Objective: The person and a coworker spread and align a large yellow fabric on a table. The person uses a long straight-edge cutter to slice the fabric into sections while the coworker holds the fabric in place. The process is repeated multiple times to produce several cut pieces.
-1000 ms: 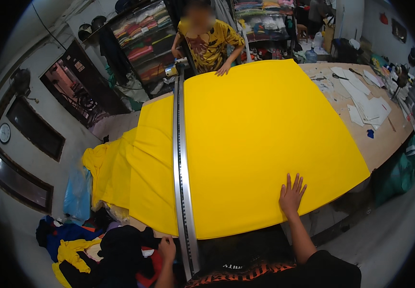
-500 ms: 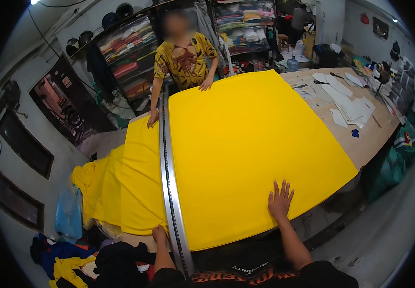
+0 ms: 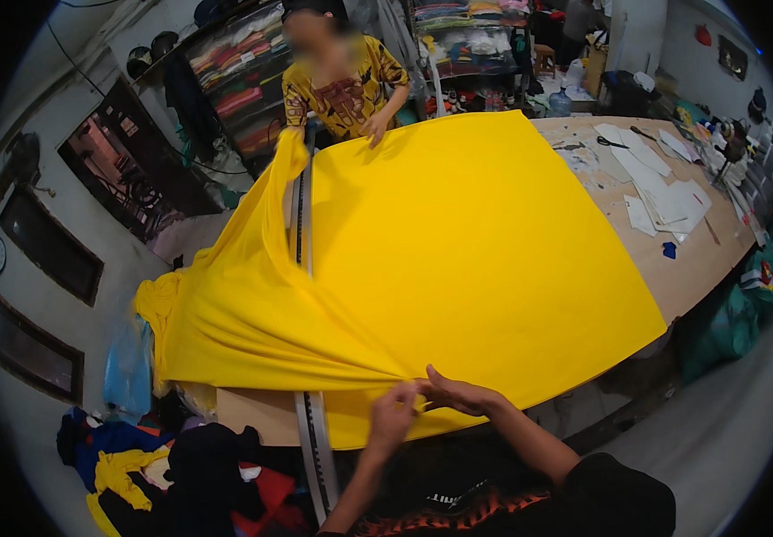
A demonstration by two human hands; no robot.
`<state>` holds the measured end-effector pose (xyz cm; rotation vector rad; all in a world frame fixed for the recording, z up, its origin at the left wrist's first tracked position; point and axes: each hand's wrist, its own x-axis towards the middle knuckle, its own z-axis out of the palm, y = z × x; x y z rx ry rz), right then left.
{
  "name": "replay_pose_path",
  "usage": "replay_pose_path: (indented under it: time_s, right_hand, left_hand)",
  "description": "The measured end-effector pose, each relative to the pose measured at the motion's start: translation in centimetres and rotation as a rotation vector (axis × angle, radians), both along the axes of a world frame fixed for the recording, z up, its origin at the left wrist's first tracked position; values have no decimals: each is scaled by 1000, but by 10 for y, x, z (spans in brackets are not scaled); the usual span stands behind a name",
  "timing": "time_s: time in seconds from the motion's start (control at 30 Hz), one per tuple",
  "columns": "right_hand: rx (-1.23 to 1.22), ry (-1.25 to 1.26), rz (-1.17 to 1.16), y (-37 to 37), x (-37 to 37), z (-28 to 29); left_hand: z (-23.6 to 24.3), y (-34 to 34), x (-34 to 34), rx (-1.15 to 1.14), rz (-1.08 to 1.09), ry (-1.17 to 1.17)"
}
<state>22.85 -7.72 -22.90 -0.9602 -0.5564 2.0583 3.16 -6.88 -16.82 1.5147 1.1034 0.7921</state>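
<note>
A loose length of yellow fabric (image 3: pixel 225 313) is pulled taut across the table toward me, its corner at my hands. My left hand (image 3: pixel 393 416) is closed on that corner. Beside it, my right hand (image 3: pixel 460 394) reaches in with thumb raised and fingers stretched out at the fabric's tip. Below them lies a smooth, flat spread of yellow fabric (image 3: pixel 476 251). The loose piece partly covers a long metal rail (image 3: pixel 314 447) running across the table. Opposite me, a person (image 3: pixel 342 89) lifts the far corner with one hand; their other hand is above the flat spread's far edge.
On the table's right (image 3: pixel 709 224) lie white paper patterns (image 3: pixel 659 192), scissors (image 3: pixel 610 142) and a blue scrap (image 3: pixel 669 251). Piled clothes (image 3: pixel 199 465) are at the lower left. Green sacks (image 3: pixel 717 336) stand beyond the right edge; shelves of folded cloth (image 3: pixel 239 67) are behind.
The loose fabric has been lifted and drawn right over the rail, by my left hand and the other person. My right hand has left the flat fabric and come over to my left.
</note>
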Motion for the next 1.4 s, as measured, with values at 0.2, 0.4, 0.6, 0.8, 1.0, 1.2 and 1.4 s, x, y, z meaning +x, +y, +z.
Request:
replay_pose_path:
  time_s: [0.2,0.4,0.6,0.8,1.0,1.2,1.4]
  right_hand:
    - [229,-269,-238,-9,112,56]
    - [360,-413,-552,-53,263,97]
    - [307,-815,-439,-82,336,1]
    - [48,-1311,-130,-119,350,-100]
    - [133,-1390,-221,-124,299,-71]
    - [366,-939,-766,-104,332,-46]
    - [229,-480,-911,-127,397,46]
  left_hand:
    - [21,-46,137,56,-677,173]
    - [149,-42,192,133,-757,-117]
    - [300,-90,259,1256,-822,-239]
    - [315,-116,291,1570,-743,-100]
    - [352,-116,266,1612,-723,310]
    - [158,-53,240,369,-161,85]
    - [-47,-72,262,-1018,-279,-421]
